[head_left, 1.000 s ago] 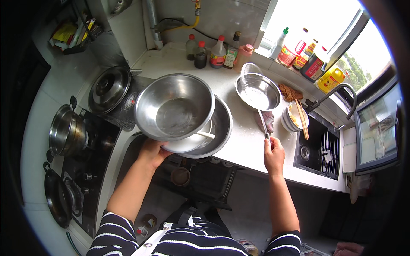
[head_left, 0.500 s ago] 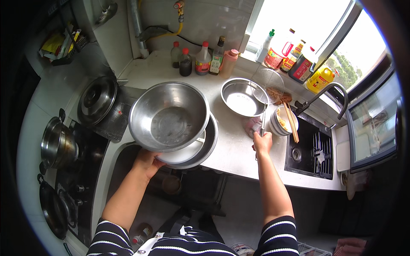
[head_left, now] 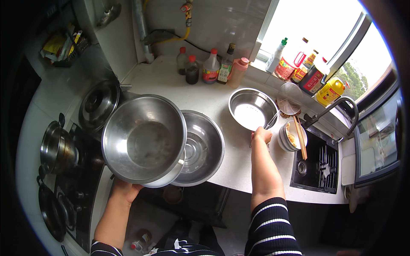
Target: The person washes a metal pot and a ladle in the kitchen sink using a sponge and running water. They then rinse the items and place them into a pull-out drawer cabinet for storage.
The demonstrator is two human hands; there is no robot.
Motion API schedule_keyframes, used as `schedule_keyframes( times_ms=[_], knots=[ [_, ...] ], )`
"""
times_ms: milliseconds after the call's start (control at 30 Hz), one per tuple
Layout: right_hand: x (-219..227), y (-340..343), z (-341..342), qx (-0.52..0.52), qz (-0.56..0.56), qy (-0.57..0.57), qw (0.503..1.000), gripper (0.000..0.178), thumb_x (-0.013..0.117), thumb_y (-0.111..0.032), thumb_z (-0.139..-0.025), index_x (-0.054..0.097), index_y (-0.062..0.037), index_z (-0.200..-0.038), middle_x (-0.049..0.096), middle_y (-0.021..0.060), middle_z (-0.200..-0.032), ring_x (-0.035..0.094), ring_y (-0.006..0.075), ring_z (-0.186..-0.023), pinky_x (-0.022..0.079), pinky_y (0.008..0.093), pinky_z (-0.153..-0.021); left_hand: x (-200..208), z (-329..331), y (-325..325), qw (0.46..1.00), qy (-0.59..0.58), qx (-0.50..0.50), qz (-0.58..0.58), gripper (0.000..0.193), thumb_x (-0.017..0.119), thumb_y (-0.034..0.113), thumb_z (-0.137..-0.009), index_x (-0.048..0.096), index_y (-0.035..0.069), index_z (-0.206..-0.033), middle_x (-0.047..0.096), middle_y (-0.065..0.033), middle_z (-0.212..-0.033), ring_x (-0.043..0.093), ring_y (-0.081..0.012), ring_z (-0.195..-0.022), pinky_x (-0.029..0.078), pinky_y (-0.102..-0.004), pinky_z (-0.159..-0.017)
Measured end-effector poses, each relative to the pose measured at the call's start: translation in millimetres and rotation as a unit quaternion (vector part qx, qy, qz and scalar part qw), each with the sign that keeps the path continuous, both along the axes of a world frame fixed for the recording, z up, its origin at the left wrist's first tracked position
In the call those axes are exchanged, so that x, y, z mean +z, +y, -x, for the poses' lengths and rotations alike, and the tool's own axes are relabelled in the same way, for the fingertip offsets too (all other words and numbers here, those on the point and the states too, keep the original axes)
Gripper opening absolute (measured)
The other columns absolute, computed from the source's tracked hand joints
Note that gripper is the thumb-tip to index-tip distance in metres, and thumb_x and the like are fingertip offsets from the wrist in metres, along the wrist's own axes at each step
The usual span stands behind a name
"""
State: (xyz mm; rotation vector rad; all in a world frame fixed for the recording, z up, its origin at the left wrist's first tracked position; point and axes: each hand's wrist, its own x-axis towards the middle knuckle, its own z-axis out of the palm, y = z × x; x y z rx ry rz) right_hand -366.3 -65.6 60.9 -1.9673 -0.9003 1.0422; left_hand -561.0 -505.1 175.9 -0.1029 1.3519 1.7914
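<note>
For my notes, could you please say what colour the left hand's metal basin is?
Silvery grey; the metal basin shows best in the head view.

Two hands point(head_left: 261, 135) are showing, with three steel basins point(head_left: 145, 138), one strainer point(head_left: 289, 98), one pot point(head_left: 60, 143), one lid point(head_left: 99, 104) and one frying pan point(head_left: 51, 209); five bottles point(head_left: 210, 68) are standing on the counter point(head_left: 179, 94), and five more bottles point(head_left: 330, 91) are lining the windowsill point(head_left: 259, 65)

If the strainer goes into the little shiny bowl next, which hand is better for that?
Probably the right hand: it grips the strainer by its handle, close to the small steel bowl. The left hand is farther off, at the near edge of the big steel basin.
</note>
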Motion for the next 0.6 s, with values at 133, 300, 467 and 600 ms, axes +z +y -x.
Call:
schedule_keyframes(
  times_ms=[133, 300, 467, 600],
  knots=[
    [30, -11, -5, 0.038, -0.073, -0.012, 0.997, 0.016, 0.049, -0.005, -0.074, 0.056, 0.007, -0.066, 0.058, 0.0126, -0.056, 0.057, 0.0196, -0.041, 0.044, 0.0314, -0.034, -4, 8, -5, 1.0, -0.007, -0.005, -0.019, 0.046, 0.067, 0.028, -0.082, 0.049, 0.005, -0.117, 0.056, -0.0087, -0.115, 0.059, -0.0215, -0.102, 0.055, -0.0357, -0.082],
    [73, -52, -27, 0.178, -0.214, 0.071, 0.958, 0.016, 0.051, -0.007, -0.073, 0.054, 0.0068, -0.066, 0.054, 0.0094, -0.052, 0.052, 0.0154, -0.038, 0.041, 0.0308, -0.033, 8, 14, -10, 0.999, -0.019, 0.031, -0.021, 0.047, 0.071, 0.023, -0.079, 0.049, 0.005, -0.117, 0.057, -0.0083, -0.114, 0.059, -0.0199, -0.102, 0.055, -0.0341, -0.082],
    [119, -112, -28, 0.314, -0.136, 0.125, 0.931, 0.01, 0.054, -0.006, -0.076, 0.052, 0.0001, -0.068, 0.046, 0.0031, -0.048, 0.041, 0.012, -0.033, 0.032, 0.0268, -0.03, 25, 18, -23, 0.998, 0.013, 0.055, -0.026, 0.047, 0.074, 0.024, -0.076, 0.052, 0.006, -0.114, 0.059, -0.007, -0.11, 0.061, -0.019, -0.098, 0.056, -0.0332, -0.079],
    [103, -151, -10, 0.397, -0.082, 0.086, 0.91, 0.015, 0.053, -0.01, -0.078, 0.053, 0.0021, -0.07, 0.051, 0.0066, -0.049, 0.05, 0.0139, -0.038, 0.042, 0.0283, -0.035, 37, 20, -36, 0.996, 0.002, 0.088, -0.031, 0.046, 0.075, 0.009, -0.069, 0.054, 0.006, -0.111, 0.06, -0.0071, -0.107, 0.062, -0.0193, -0.095, 0.057, -0.0334, -0.077]
  ],
)
